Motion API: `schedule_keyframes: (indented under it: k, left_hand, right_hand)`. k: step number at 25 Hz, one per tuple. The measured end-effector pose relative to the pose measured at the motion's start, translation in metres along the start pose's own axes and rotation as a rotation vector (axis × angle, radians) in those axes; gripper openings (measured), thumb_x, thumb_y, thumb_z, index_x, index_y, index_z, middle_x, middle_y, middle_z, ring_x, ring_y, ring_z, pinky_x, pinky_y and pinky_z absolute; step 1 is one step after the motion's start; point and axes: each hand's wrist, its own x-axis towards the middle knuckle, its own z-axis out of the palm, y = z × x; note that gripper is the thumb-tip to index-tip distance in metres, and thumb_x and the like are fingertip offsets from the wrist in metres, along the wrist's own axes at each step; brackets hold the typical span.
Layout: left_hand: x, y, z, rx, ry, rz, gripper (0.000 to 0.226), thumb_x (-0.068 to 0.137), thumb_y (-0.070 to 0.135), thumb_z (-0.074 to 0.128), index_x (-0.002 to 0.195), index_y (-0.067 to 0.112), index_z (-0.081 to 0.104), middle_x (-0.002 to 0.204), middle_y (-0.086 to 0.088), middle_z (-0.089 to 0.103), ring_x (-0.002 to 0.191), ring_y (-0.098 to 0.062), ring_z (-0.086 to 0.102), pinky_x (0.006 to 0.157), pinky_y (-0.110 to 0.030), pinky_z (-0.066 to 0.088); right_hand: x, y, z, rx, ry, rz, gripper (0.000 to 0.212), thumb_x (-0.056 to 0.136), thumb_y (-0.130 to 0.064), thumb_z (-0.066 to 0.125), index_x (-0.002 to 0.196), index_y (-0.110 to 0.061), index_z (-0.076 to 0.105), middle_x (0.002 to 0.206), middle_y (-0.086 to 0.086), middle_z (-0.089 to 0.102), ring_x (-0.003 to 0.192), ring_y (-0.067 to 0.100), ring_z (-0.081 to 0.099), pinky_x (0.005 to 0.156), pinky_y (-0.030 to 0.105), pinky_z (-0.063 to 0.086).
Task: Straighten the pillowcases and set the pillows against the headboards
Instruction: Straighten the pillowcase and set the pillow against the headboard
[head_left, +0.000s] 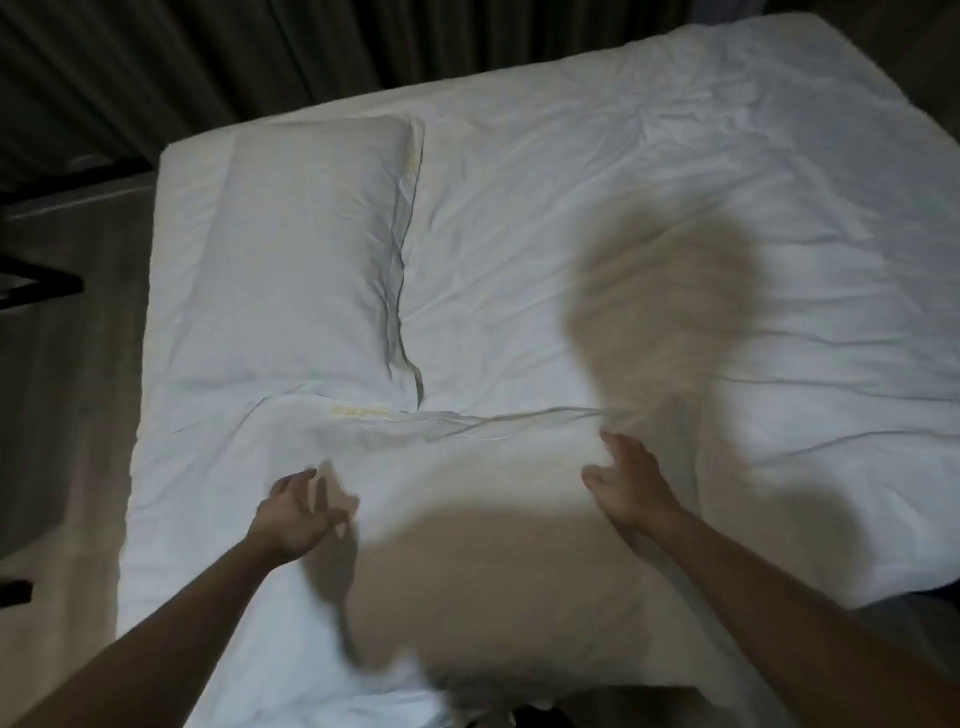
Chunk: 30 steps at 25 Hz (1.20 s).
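A white, creased sheet (649, 182) covers the bed. Near pillow (467, 519) — soft, rectangular, in a wrinkled white cotton-like case — lies crosswise at the near edge, between the two hands. Far pillow (306, 249) lies lengthwise at the upper left, smoother, its flat flanged edge touching the near pillow's far edge; yellowish stains show on both cases where they meet. No writing or labels can be read. Left hand (293, 512) hovers at the near pillow's left end, fingers spread and loosely bent, pinching nothing. Right hand (626, 483) is blurred at the right end — fingers parted, apparently holding nothing. Dark pleated curtain (182, 67) hangs behind.
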Motion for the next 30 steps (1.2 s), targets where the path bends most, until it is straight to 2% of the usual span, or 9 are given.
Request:
schedule_keyframes:
  k: [3, 8, 12, 16, 19, 22, 24, 27, 30]
  left_hand:
    - [0.012, 0.006, 0.027, 0.101, -0.097, 0.019, 0.115, 0.064, 0.075, 0.05, 0.162, 0.02, 0.028, 0.167, -0.008, 0.03, 0.153, -0.029, 0.031, 0.123, -0.041, 0.027]
    - [0.004, -0.003, 0.051, 0.109, -0.092, 0.023, 0.117, 0.063, 0.083, 0.026, 0.164, 0.023, 0.018, 0.172, -0.004, 0.014, 0.157, -0.034, 0.014, 0.126, -0.048, 0.018]
    - [-0.021, -0.006, 0.045, 0.117, -0.157, 0.059, 0.112, 0.069, 0.073, 0.036, 0.165, 0.02, 0.014, 0.173, -0.008, 0.012, 0.159, -0.033, 0.01, 0.127, -0.045, 0.014]
    - [-0.054, 0.01, 0.019, 0.062, -0.141, 0.11, 0.098, 0.082, 0.05, 0.067, 0.164, 0.021, 0.021, 0.169, -0.007, 0.021, 0.152, -0.036, 0.026, 0.122, -0.046, 0.029]
    - [-0.085, 0.028, 0.004, 0.057, -0.042, 0.309, 0.088, 0.084, 0.046, 0.067, 0.16, 0.021, 0.03, 0.164, -0.005, 0.029, 0.144, -0.035, 0.036, 0.117, -0.046, 0.037]
    - [-0.102, 0.045, -0.013, 0.102, -0.021, 0.455, 0.087, 0.081, 0.046, 0.065, 0.158, 0.021, 0.033, 0.164, -0.005, 0.031, 0.144, -0.035, 0.035, 0.118, -0.046, 0.036]
    - [-0.101, 0.056, -0.022, 0.215, -0.038, 0.501, 0.095, 0.073, 0.054, 0.057, 0.159, 0.024, 0.03, 0.166, -0.002, 0.03, 0.149, -0.032, 0.03, 0.121, -0.045, 0.031]
    - [-0.096, 0.068, -0.03, 0.455, -0.12, 0.496, 0.091, 0.073, 0.061, 0.053, 0.157, 0.034, 0.033, 0.165, 0.004, 0.036, 0.153, -0.031, 0.026, 0.122, -0.048, 0.025]
    - [-0.105, 0.068, -0.039, 0.599, -0.178, 0.491, 0.07, 0.068, 0.066, 0.052, 0.133, 0.04, 0.059, 0.139, 0.004, 0.064, 0.131, -0.027, 0.053, 0.11, -0.044, 0.037]
  right_hand:
    - [0.033, -0.011, 0.013, -0.08, -0.022, -0.037, 0.081, 0.089, -0.052, 0.064, 0.158, -0.018, 0.039, 0.162, 0.006, 0.043, 0.15, 0.028, 0.04, 0.121, 0.039, 0.033]
    - [0.035, -0.021, 0.023, -0.377, -0.205, -0.014, 0.084, 0.084, -0.079, 0.043, 0.155, -0.035, 0.037, 0.148, 0.003, 0.06, 0.133, 0.032, 0.055, 0.107, 0.046, 0.038]
    - [0.009, -0.039, 0.004, -0.542, -0.259, -0.161, 0.056, 0.094, -0.066, 0.043, 0.132, -0.029, 0.06, 0.133, 0.006, 0.068, 0.123, 0.03, 0.062, 0.101, 0.042, 0.039]
    - [-0.052, -0.058, -0.016, -0.681, -0.21, -0.302, 0.066, 0.083, -0.074, 0.049, 0.127, -0.029, 0.069, 0.133, 0.003, 0.057, 0.127, 0.03, 0.049, 0.105, 0.044, 0.036]
    - [-0.112, -0.061, -0.032, -0.616, -0.246, -0.32, 0.055, 0.078, -0.067, 0.06, 0.114, -0.028, 0.074, 0.123, -0.002, 0.069, 0.126, 0.025, 0.055, 0.108, 0.044, 0.033]
    - [-0.178, -0.046, -0.044, -0.453, -0.219, -0.266, 0.035, 0.077, -0.059, 0.065, 0.084, -0.025, 0.068, 0.093, 0.0, 0.073, 0.095, 0.025, 0.068, 0.081, 0.038, 0.039]
    - [-0.214, -0.027, -0.048, -0.341, -0.147, -0.185, 0.041, 0.074, -0.059, 0.068, 0.066, -0.023, 0.048, 0.072, -0.002, 0.062, 0.077, 0.024, 0.065, 0.07, 0.039, 0.042]
    - [-0.256, -0.007, -0.041, -0.197, -0.052, -0.09, 0.048, 0.071, -0.058, 0.072, 0.066, -0.028, 0.035, 0.064, -0.007, 0.053, 0.068, 0.02, 0.058, 0.068, 0.04, 0.044]
    - [-0.281, -0.007, -0.031, -0.083, 0.017, -0.024, 0.047, 0.069, -0.057, 0.077, 0.086, -0.03, 0.042, 0.08, -0.01, 0.06, 0.079, 0.02, 0.06, 0.072, 0.036, 0.041]
